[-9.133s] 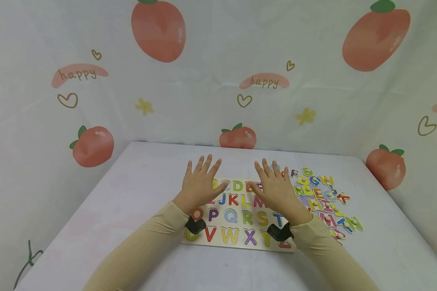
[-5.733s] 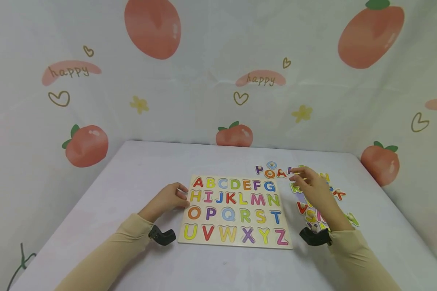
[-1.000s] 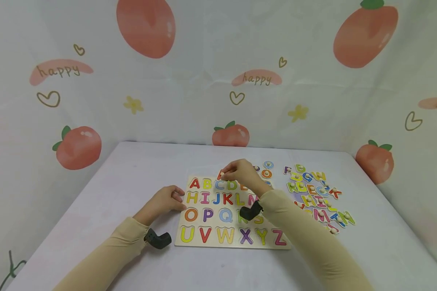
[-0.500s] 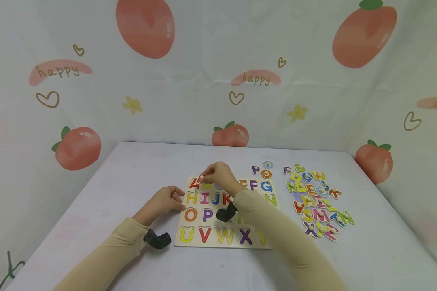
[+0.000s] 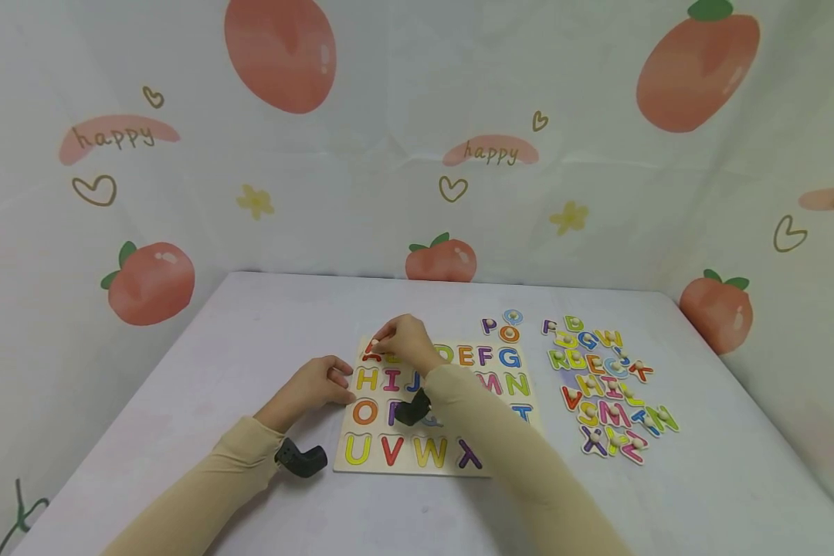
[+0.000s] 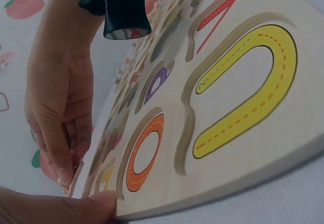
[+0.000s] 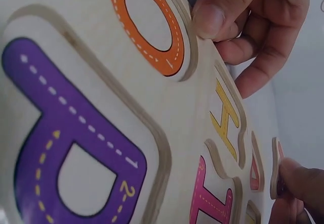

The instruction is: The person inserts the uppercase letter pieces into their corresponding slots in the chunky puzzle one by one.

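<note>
A wooden alphabet puzzle board [image 5: 415, 468] lies flat on the table, its recesses printed with coloured letters. My right hand [image 5: 408, 341] pinches a red letter A piece [image 7: 275, 169] by its knob, over the printed A at the board's far left corner. In the right wrist view the piece shows edge-on, close over the board. At the left edge, my left hand [image 5: 310, 381] rests with relaxed, bent fingers. Its thumb [image 7: 208, 20] touches the rim beside the printed O [image 7: 175, 37]. The right hand and forearm cover several middle recesses.
Several loose letter pieces with knobs [image 5: 612, 415] lie in a cluster right of the board. The P [image 5: 489, 326], Q [image 5: 513, 316] and O [image 5: 509, 333] pieces lie just behind it. A printed cloth backdrop [image 5: 347, 208] stands behind the table.
Since the early frames, the right hand has picked up the A piece from behind the board. Over the last second it carries it leftward to the printed A. The left hand stays put.
</note>
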Demonstrator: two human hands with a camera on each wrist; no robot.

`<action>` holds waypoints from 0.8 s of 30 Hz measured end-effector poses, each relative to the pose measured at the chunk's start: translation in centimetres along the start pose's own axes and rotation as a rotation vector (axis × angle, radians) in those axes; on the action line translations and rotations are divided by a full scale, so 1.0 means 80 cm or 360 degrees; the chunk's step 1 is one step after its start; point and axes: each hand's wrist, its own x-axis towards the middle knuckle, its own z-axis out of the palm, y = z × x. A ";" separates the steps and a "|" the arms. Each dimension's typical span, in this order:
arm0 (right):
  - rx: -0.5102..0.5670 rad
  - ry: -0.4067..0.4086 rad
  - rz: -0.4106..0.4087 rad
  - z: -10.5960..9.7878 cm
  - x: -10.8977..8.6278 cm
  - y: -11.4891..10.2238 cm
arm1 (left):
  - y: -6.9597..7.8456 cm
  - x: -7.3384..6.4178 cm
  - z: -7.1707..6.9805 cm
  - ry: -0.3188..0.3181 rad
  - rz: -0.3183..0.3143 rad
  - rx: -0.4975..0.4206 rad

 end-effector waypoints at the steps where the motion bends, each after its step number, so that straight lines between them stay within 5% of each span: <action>1: -0.0004 0.0006 -0.0001 0.001 0.001 0.000 | 0.000 0.000 0.000 0.0000 0.0007 -0.0002; 24: 0.0001 -0.0020 -0.0041 0.013 0.010 0.008 | -0.001 0.002 0.001 0.0009 -0.0021 0.0004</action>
